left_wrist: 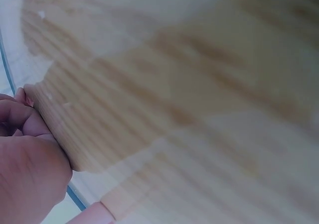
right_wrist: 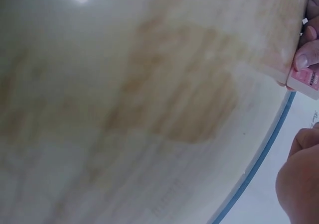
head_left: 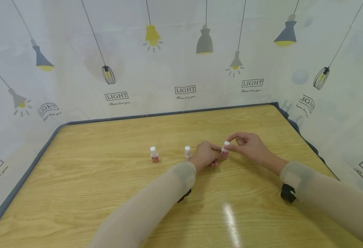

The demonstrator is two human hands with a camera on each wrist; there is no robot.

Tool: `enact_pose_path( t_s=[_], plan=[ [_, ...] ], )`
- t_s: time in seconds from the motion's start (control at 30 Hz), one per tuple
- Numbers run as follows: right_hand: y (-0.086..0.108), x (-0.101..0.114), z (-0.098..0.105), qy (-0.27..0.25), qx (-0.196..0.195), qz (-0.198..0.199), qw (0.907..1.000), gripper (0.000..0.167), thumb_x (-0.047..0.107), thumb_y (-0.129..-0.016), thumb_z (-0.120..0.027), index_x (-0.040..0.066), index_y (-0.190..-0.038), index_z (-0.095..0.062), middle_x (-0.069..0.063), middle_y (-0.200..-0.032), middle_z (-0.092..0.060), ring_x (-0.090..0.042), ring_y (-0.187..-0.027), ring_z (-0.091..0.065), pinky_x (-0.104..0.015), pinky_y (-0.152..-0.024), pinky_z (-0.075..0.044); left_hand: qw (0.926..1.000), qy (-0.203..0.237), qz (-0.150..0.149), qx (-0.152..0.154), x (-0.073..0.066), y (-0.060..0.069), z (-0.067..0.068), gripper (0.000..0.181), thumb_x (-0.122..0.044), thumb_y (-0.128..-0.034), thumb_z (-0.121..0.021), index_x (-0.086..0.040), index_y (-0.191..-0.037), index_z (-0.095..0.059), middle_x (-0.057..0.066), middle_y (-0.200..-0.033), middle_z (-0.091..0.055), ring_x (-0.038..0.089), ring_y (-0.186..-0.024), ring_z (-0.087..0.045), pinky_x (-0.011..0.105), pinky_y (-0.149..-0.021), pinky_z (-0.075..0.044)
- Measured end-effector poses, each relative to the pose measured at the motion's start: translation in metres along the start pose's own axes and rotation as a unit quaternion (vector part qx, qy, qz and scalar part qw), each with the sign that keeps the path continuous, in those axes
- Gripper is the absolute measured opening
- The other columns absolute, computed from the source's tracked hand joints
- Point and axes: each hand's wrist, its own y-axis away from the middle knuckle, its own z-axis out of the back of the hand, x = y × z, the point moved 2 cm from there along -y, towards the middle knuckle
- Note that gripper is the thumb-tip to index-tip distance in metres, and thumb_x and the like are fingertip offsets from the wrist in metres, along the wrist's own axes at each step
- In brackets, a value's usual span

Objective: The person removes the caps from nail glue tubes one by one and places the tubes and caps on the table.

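On the wooden table the left hand (head_left: 206,155) grips the lower part of a small white bottle (head_left: 225,151) with a red label. The thumb and index finger of the right hand (head_left: 252,148) pinch its white cap (head_left: 226,143). In the right wrist view the label (right_wrist: 305,76) shows beside the left hand's fingers (right_wrist: 308,55), with the right hand (right_wrist: 300,176) at the edge. The left wrist view shows the left hand (left_wrist: 30,159) low against the tabletop, fingers curled; the bottle is mostly hidden there.
Two similar white-capped bottles stand to the left: one (head_left: 155,155) farther off, another (head_left: 187,152) just left of the left hand and partly hidden by it. The wooden table (head_left: 107,193) has a dark edge against a lamp-patterned backdrop (head_left: 156,69).
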Motion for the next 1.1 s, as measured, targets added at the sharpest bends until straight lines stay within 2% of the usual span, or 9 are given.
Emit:
enact_pose_path(
  t_s=[0.23,0.33,0.43,0.53,0.67,0.83,1.1],
  plan=[
    [0.0002,0.0078,0.0,-0.007,-0.003,0.006,1.0,0.034,0.039,-0.097,-0.079,0.013,-0.12,-0.078,0.006,-0.062,-0.036,-0.009,-0.053,-0.029,-0.028,-0.054,-0.035,0.9999,-0.01,-0.008,-0.002,-0.004,0.0055,0.0029,0.016,-0.02,-0.0972,-0.081,-0.012,-0.109,-0.086,0.004,-0.065,-0.07,0.007,-0.049,-0.053,0.019,-0.051,-0.045],
    [0.0005,0.0081,-0.0004,-0.01,0.001,0.013,0.9999,0.035,0.035,-0.099,-0.078,0.011,-0.124,-0.078,0.006,-0.061,-0.036,-0.008,-0.051,-0.028,-0.028,-0.052,-0.035,0.9999,-0.009,-0.008,-0.003,-0.0032,0.0052,0.0032,0.016,-0.02,-0.0972,-0.08,-0.011,-0.109,-0.085,0.005,-0.066,-0.071,0.007,-0.048,-0.053,0.019,-0.051,-0.045],
    [0.0001,0.0069,-0.0017,-0.014,0.005,0.013,0.9998,0.04,0.036,-0.098,-0.079,0.01,-0.128,-0.076,0.007,-0.061,-0.034,-0.008,-0.052,-0.027,-0.028,-0.053,-0.035,1.0,-0.004,-0.006,-0.002,-0.0021,0.0041,0.0032,0.016,-0.019,-0.0971,-0.08,-0.011,-0.11,-0.085,0.006,-0.069,-0.073,0.008,-0.048,-0.054,0.019,-0.05,-0.045],
    [-0.0006,0.0041,-0.003,-0.018,0.007,0.008,0.9998,0.041,0.039,-0.096,-0.081,0.011,-0.125,-0.074,0.008,-0.062,-0.031,-0.008,-0.053,-0.027,-0.029,-0.054,-0.035,1.0,-0.002,-0.004,0.0,-0.0008,0.0028,0.0026,0.015,-0.018,-0.0968,-0.081,-0.01,-0.109,-0.085,0.007,-0.07,-0.074,0.008,-0.048,-0.053,0.019,-0.05,-0.045],
    [-0.001,0.0008,-0.0039,-0.012,0.008,0.007,0.9999,0.036,0.041,-0.097,-0.08,0.013,-0.119,-0.074,0.009,-0.062,-0.03,-0.009,-0.053,-0.027,-0.029,-0.054,-0.035,1.0,-0.004,-0.001,0.002,0.0006,0.0008,0.0014,0.016,-0.017,-0.0963,-0.081,-0.01,-0.11,-0.085,0.005,-0.067,-0.072,0.008,-0.048,-0.054,0.019,-0.049,-0.046],
    [0.0005,0.0012,-0.0029,-0.005,0.01,0.025,0.9996,0.034,0.036,-0.101,-0.075,0.011,-0.125,-0.074,0.008,-0.06,-0.03,-0.008,-0.052,-0.026,-0.03,-0.054,-0.036,1.0,-0.004,0.0,0.003,0.0011,-0.0017,0.0003,0.017,-0.019,-0.0966,-0.081,-0.012,-0.111,-0.085,0.004,-0.066,-0.071,0.008,-0.049,-0.054,0.019,-0.05,-0.046],
    [0.0,0.0033,-0.004,-0.019,0.016,0.023,0.9994,0.033,0.036,-0.098,-0.079,0.011,-0.119,-0.071,0.008,-0.064,-0.026,-0.008,-0.055,-0.025,-0.03,-0.056,-0.031,1.0,-0.008,-0.002,0.005,0.0014,-0.0016,0.0006,0.011,-0.021,-0.0965,-0.081,-0.014,-0.105,-0.086,0.003,-0.06,-0.066,0.009,-0.048,-0.052,0.021,-0.05,-0.045]
  ],
)
